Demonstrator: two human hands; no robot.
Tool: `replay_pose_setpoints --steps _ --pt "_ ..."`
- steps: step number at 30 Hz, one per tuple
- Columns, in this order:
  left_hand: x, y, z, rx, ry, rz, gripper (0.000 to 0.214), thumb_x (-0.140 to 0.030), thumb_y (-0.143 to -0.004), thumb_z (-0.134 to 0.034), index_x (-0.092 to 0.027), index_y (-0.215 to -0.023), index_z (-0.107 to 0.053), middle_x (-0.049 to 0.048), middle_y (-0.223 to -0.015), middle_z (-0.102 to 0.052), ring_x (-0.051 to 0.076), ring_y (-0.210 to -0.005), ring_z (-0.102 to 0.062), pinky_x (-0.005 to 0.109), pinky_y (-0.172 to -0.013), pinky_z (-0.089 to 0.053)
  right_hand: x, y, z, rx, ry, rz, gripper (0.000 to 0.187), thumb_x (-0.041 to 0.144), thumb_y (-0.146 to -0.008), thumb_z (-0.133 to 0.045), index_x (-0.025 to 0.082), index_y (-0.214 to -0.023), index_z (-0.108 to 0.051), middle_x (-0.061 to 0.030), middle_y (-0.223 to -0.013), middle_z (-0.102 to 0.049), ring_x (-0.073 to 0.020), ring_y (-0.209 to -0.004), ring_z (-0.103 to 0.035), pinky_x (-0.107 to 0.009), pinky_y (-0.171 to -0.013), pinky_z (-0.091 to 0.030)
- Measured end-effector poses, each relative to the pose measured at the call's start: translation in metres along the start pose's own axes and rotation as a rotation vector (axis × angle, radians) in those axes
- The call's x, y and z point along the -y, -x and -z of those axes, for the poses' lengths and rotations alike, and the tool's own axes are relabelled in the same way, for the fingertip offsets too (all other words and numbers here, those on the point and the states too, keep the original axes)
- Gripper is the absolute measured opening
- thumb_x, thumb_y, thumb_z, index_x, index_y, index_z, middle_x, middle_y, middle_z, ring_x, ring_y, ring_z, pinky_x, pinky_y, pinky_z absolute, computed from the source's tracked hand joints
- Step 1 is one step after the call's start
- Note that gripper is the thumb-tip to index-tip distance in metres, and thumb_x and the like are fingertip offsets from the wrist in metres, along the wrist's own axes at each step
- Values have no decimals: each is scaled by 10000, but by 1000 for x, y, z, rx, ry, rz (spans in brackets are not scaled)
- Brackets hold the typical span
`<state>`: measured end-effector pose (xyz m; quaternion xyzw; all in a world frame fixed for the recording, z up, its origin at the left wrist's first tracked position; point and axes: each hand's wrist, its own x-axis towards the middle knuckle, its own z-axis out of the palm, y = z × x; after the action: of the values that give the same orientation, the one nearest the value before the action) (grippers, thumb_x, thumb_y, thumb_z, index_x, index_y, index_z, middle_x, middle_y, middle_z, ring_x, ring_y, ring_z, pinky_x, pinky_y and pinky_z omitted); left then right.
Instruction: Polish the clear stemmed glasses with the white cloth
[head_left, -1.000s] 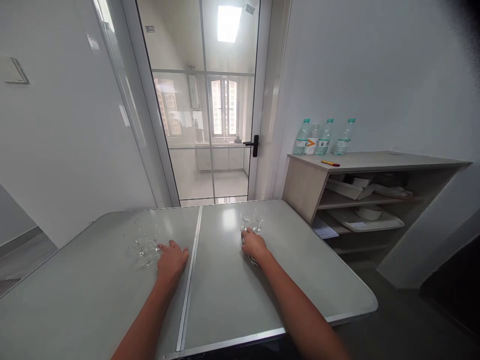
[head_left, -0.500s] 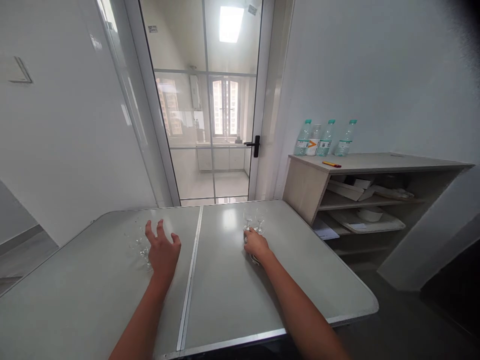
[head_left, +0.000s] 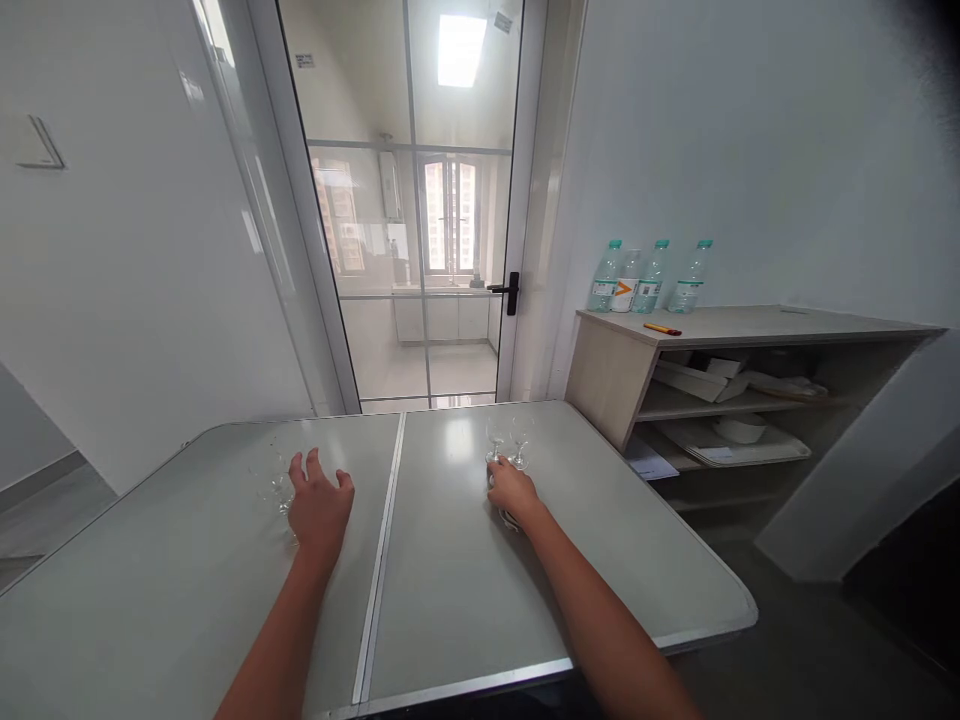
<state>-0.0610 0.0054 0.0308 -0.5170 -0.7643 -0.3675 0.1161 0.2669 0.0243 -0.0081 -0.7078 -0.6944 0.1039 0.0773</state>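
So I've got both hands stretched out over a pale grey table [head_left: 187, 600]. Left hand [head_left: 319, 505] is loosely open, fingers spread and bent, nothing gripped that I can see. Right hand [head_left: 514, 487] is low with its fingers curled in; can't tell if it's holding anything. Just beside the left one there's a jumble of clear glassware [head_left: 280, 490], partly hidden. Just past the right, two see-through stemmed glasses [head_left: 519, 455] stand upright, side by side.
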Motion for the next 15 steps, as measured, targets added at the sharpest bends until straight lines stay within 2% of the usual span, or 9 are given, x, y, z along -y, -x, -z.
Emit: replay_pose_setpoints --steps 6,9,13,15 --pt "4 0 -5 -20 -39 -21 523 -330 -918 -529 -152 -1407 -475 196 -1383 -483 225 -759 -677 335 -587 -503 0 0 0 5 -2 -2 608 112 -767 -587 190 -1370 -591 -188 -1570 -424 -298 -1191 -647 -372 -916 -498" --pt "5 -1 -7 -23 -38 -43 408 -283 -937 -508 -159 -1324 -543 164 -1328 -506 183 -705 -642 300 -545 -454 1 2 2 3 0 -2 606 106 -766 -585 189 -1367 -595 -185 -1555 -446 -290 -1176 -654 -361 -907 -498" --pt "6 -2 -6 -17 11 -84 296 -197 -946 -477 -153 -1199 -626 133 -1273 -531 159 -731 -623 271 -545 -424 4 5 7 -21 8 -7 533 112 -772 -601 185 -1299 -640 -182 -1465 -539 -284 -1136 -670 -335 -866 -502" --pt "7 -2 -6 -25 46 -100 287 -182 -944 -472 -151 -1173 -643 125 -1234 -548 157 -742 -615 267 -553 -419 8 7 10 -38 13 -27 425 106 -775 -604 167 -1186 -695 -189 -1317 -640 -285 -1066 -695 -326 -818 -502"
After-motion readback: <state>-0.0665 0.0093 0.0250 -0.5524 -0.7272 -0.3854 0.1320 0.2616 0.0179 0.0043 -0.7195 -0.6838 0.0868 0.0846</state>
